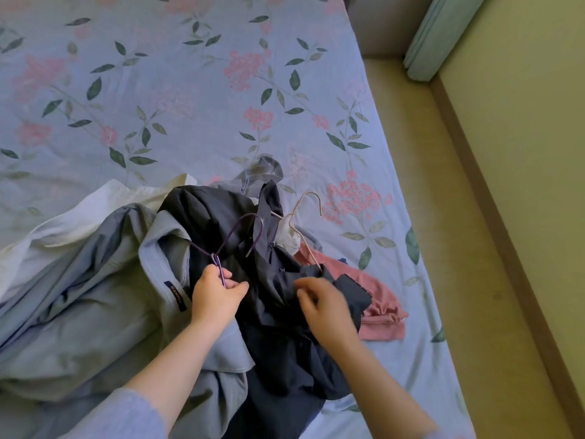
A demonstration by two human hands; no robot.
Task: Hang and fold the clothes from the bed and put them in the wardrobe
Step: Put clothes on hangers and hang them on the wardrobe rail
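Left hand [218,294] pinches the purple hanger [235,240]; right hand [323,304], fingers loosely curled, touches the dark garment [285,343].

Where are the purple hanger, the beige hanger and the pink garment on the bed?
purple hanger [253,217]: head view, on the curve of its hook.
beige hanger [311,194]: head view, on the top of its hook.
pink garment [384,324]: head view, on its crumpled lower part.
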